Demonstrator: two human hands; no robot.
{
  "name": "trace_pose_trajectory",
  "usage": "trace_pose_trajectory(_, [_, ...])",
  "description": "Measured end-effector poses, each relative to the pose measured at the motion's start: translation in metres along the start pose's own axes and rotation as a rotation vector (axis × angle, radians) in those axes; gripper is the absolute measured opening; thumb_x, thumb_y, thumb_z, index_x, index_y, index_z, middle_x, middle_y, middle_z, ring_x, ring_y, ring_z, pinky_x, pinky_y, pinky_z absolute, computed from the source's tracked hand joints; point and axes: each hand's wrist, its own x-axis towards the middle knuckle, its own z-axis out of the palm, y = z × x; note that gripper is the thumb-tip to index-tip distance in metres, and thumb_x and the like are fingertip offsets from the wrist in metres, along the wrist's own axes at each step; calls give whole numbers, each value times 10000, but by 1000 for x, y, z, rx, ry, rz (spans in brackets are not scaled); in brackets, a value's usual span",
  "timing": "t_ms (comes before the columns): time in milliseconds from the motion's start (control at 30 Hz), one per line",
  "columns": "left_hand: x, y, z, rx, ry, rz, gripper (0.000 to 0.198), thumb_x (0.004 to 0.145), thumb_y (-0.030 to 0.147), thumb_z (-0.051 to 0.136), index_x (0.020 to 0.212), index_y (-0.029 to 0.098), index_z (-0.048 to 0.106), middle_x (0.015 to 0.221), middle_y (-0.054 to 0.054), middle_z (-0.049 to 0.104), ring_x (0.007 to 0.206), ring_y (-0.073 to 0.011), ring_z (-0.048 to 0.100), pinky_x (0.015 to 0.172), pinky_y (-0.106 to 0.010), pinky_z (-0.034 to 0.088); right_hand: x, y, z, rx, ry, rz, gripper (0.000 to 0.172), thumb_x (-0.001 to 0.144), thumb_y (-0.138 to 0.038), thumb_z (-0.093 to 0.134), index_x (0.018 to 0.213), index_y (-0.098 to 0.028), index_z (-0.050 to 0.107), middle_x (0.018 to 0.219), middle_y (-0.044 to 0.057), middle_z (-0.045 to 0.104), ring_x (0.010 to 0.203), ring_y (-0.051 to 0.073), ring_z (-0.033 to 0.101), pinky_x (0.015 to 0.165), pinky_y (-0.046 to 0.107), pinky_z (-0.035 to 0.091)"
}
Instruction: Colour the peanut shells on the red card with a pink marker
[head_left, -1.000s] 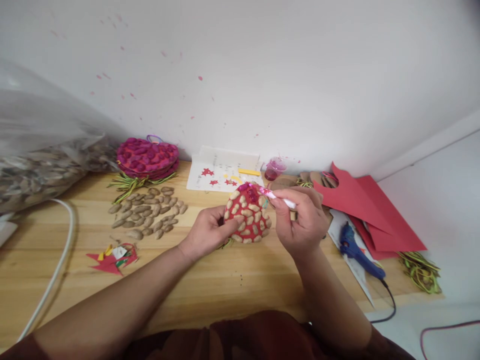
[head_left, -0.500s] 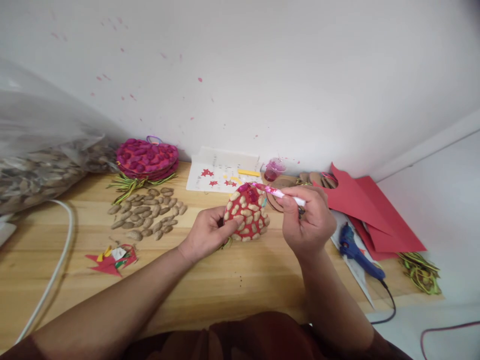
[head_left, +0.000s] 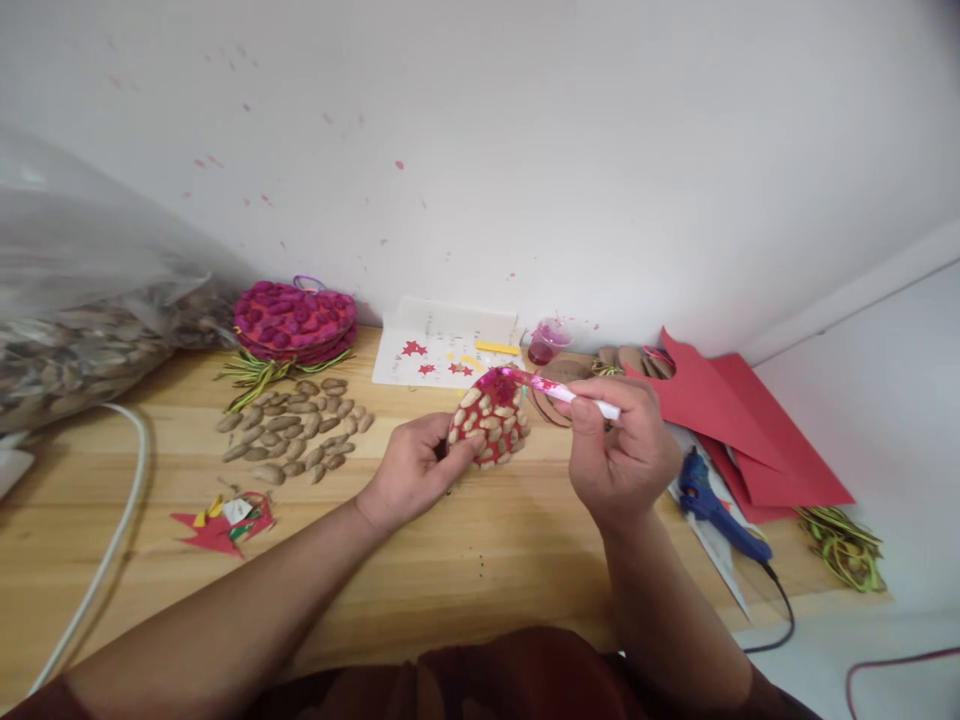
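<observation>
My left hand (head_left: 411,468) grips a red disc studded with pale shells (head_left: 487,425) by its lower left edge, tilted up off the wooden table (head_left: 465,560). My right hand (head_left: 622,450) pinches a white brush with a pink-stained tip (head_left: 562,390); the tip touches the disc's top edge, where the shells are pink. A small cup of pink paint (head_left: 546,340) stands behind the disc by the wall.
Loose shells (head_left: 292,425) lie left of the disc, with a stack of painted discs (head_left: 294,318) and a clear bag of shells (head_left: 82,320) further left. Red paper sheets (head_left: 742,420), a blue glue gun (head_left: 716,505), red scraps (head_left: 221,520) and a white cable (head_left: 105,540) also lie about.
The disc has tilted further away from me, so it looks narrower. My right hand has moved slightly right and up, the brush tip staying at the disc's top.
</observation>
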Motion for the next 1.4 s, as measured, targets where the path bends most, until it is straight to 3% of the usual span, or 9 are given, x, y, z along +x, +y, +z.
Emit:
trace_pose_trajectory(667, [1,0,-2,77,14,58,313,973,420,639,794,179,727,725,-38,712,679,-180,619,684,-278,503,1,-1,-2,-37,31,15,142,946,-182,688,1064,-244,737,897,23,800,869,204,743,808,374,610])
trace_pose_trajectory(1400, [0,-3,-2,107,-8,81,313,995,404,621,800,176,708,723,-35,693,673,-172,604,661,-280,457,1,-2,-2,-52,42,-14,162,926,-159,711,1060,-246,738,904,23,801,856,199,735,812,375,598])
